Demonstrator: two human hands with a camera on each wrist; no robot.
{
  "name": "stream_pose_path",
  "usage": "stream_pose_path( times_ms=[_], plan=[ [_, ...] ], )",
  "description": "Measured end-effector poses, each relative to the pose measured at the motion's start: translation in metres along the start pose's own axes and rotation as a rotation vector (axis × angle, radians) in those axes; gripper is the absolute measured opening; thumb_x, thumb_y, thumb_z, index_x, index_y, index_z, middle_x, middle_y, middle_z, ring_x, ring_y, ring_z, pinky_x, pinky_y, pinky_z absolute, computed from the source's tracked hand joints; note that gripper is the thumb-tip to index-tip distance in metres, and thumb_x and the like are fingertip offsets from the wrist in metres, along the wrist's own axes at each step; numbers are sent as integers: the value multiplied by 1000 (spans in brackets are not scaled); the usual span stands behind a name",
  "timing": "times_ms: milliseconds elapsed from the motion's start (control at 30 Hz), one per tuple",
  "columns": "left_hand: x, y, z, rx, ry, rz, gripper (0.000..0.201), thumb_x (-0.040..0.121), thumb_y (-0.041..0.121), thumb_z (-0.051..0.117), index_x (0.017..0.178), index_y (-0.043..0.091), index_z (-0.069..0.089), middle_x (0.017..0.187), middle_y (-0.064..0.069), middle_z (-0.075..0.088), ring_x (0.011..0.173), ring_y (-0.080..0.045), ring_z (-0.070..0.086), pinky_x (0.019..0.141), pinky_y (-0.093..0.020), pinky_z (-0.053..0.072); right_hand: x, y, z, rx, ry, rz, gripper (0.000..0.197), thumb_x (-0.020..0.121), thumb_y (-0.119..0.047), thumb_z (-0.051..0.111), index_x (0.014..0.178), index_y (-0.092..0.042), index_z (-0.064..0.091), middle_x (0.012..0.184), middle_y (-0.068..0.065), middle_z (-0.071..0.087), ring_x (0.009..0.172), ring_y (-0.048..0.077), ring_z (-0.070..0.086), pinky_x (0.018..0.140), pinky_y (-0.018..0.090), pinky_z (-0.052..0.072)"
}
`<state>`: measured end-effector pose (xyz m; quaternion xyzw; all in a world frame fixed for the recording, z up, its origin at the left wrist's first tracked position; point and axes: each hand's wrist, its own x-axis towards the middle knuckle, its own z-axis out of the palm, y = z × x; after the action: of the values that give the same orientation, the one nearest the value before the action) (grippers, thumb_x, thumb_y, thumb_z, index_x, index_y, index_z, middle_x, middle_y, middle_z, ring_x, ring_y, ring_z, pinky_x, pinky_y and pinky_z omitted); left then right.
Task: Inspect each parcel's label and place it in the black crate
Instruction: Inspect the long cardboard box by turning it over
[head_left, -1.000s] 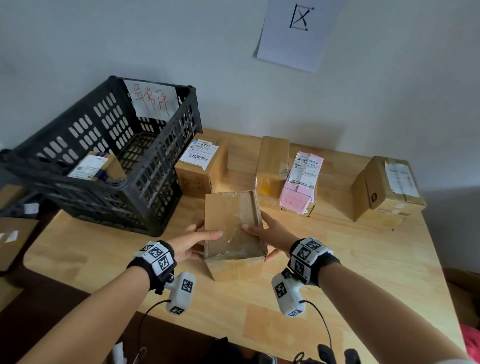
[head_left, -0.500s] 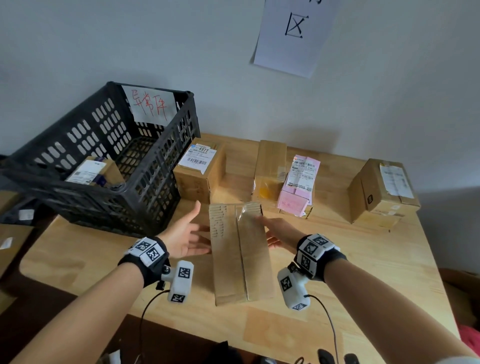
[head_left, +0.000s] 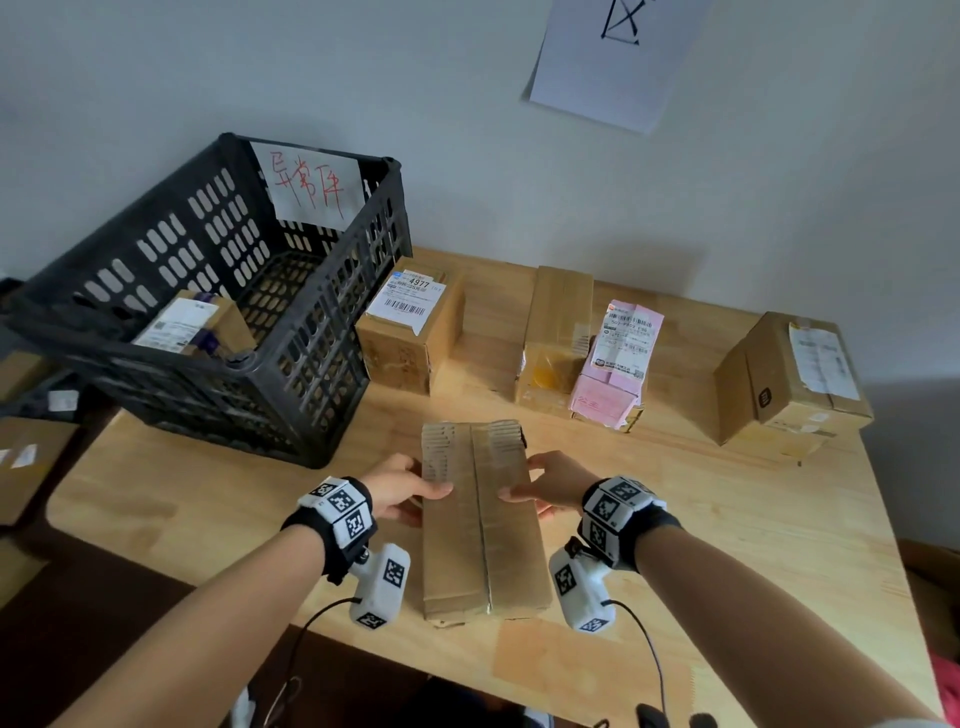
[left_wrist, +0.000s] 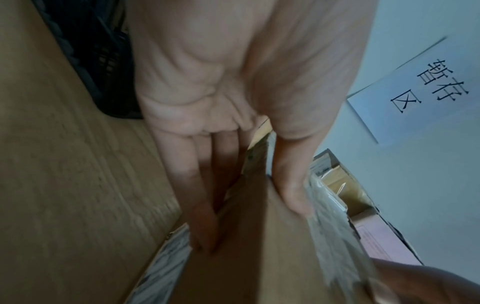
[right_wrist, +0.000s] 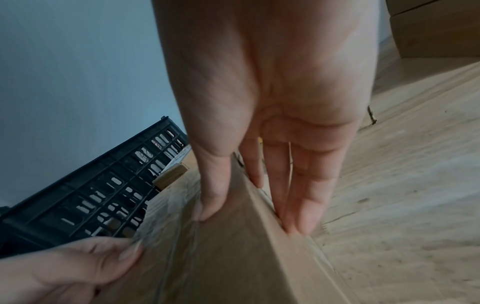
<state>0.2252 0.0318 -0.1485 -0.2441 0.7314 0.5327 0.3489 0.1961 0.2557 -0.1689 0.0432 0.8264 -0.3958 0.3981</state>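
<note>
A long plain cardboard parcel with a taped centre seam is held over the table's front middle. My left hand grips its left edge, thumb on top and fingers underneath. My right hand grips the right edge the same way, thumb on the top face. No label shows on the face turned up. The black crate stands at the back left, tilted, with one labelled parcel inside.
Several more parcels sit along the back of the wooden table: a box with a white label, a plain brown box, a pink-labelled one and a larger box at the right. Cardboard boxes lie left of the table.
The parcel has been turned so a long seamed face is up and brought nearer to me. My left hand, off the parcel half a second ago, now grips its left edge.
</note>
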Motion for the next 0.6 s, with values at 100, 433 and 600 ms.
stream_pose_path(
  times_ms=[100,433,600],
  plan=[
    [2,4,3,25,-3,1,19,82,4,70,92,10,55,90,-7,66,81,-20,64,67,-34,57,3,-4,-4,-54,-55,45,65,78,-36,76,133,-12,51,108,12,69,86,21,70,78,31,59],
    [5,-4,-3,-23,-69,-84,42,80,22,74,115,7,57,103,-16,68,91,-32,67,71,-45,58,-17,3,8,0,-159,233,82,82,-72,46,131,-7,51,125,19,61,97,33,66,86,40,53],
    [-4,-14,1,-157,-199,-267,66,80,59,60,115,4,52,105,-19,63,93,-32,60,78,-43,48,-20,-2,15,233,-218,273,90,80,-76,42,131,-2,44,104,31,64,81,35,71,92,51,52]
  ],
)
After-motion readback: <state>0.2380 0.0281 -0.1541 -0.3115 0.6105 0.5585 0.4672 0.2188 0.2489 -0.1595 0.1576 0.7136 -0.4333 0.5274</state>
